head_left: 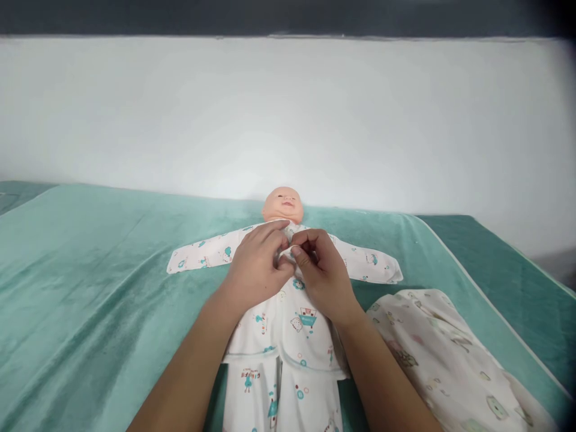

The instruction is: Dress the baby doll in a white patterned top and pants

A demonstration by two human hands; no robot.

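Observation:
A baby doll (283,205) lies on its back, its head toward the wall. It wears a white printed shirt (265,327) with long sleeves spread to both sides, and matching trousers (308,399) lie below the hem. At the upper chest my left hand (261,261) pinches the shirt's front edge between thumb and forefinger. Close beside it, my right hand (321,270) grips the same bunched fabric near the collar. Whether a fastener sits between the fingers is hidden.
A green blanket (112,288) covers the surface beneath the doll. To the right lies a crumpled white cloth (445,354) with animal prints, close to my right forearm. A white wall (288,114) rises behind the doll's head.

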